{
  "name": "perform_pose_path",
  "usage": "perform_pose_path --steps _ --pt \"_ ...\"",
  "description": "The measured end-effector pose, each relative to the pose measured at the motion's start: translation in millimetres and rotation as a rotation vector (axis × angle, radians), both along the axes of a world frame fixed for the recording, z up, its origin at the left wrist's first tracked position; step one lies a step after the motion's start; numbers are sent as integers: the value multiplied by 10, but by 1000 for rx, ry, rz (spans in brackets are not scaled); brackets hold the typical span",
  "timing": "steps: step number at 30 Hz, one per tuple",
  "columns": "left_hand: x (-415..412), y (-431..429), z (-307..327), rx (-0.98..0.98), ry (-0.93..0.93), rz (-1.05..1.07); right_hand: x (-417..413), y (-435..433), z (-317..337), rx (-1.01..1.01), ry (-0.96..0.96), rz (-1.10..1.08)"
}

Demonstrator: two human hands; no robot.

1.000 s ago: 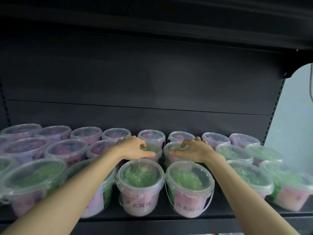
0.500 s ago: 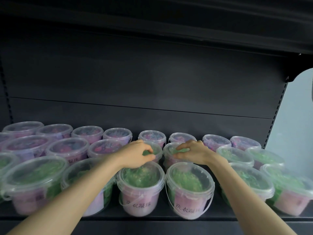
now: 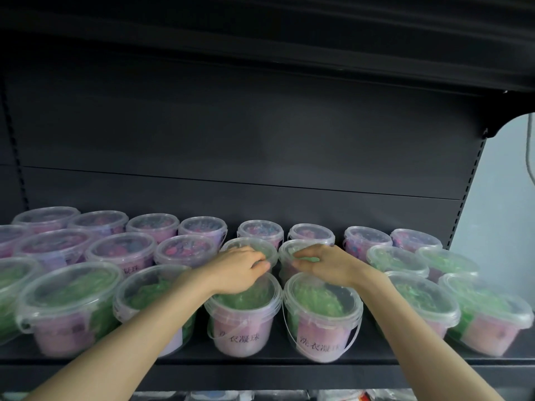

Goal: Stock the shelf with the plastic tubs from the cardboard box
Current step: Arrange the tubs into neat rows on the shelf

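Observation:
Clear plastic tubs with lids fill the black shelf (image 3: 185, 358) in three rows, pink contents at the back and green at the front. My left hand (image 3: 238, 269) lies over the front green tub (image 3: 243, 319), its loosely curled fingertips touching the near rim of a middle-row tub (image 3: 250, 247). My right hand (image 3: 325, 264) reaches over the neighbouring front tub (image 3: 321, 316), with fingertips resting on the lid of another middle-row tub (image 3: 289, 248). Neither hand grips a tub. The cardboard box is out of view.
The shelf's dark back panel (image 3: 231, 140) rises behind the tubs and an upper shelf (image 3: 289, 39) overhangs them. A perforated upright (image 3: 470, 183) and a pale wall bound the right side. Packaged goods (image 3: 347, 396) show on the level below.
Both hands have drawn back a little toward me from the middle-row lids. Their fingers, flat before, now curl loosely at the near rims.

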State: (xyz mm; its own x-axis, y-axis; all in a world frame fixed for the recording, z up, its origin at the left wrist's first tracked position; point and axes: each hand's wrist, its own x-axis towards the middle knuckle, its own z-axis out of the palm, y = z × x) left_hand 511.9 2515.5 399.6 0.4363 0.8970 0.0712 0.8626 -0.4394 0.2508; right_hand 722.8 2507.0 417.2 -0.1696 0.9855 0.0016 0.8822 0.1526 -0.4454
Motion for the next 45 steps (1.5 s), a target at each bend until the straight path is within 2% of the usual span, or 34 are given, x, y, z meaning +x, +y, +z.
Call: perform_pose_path --steps 2,5,13,15,19,22,29,33,39,45 --pt "33 -57 -34 -18 64 6 6 -60 -1 -61 33 10" --pt "42 -106 -45 -21 144 25 14 -87 0 -50 13 4" --pt "32 -112 1 -21 174 26 -36 -132 48 -41 12 8" --pt "24 -55 49 7 146 23 -46 -115 83 -18 9 14" --pt "41 239 199 26 -49 48 -27 36 185 137 -44 8" --pt "96 576 289 64 -89 60 6 296 242 197 -65 -35" --pt "268 1260 332 -61 -29 145 182 1165 166 101 -226 -61" --pt "283 1471 275 -128 80 177 228 1430 141 -9 -267 -37" --pt "184 1532 294 -140 72 179 134 1596 88 -26 -341 -46" --pt "72 1602 294 -192 19 171 176 1728 -28 -29 -248 -87"
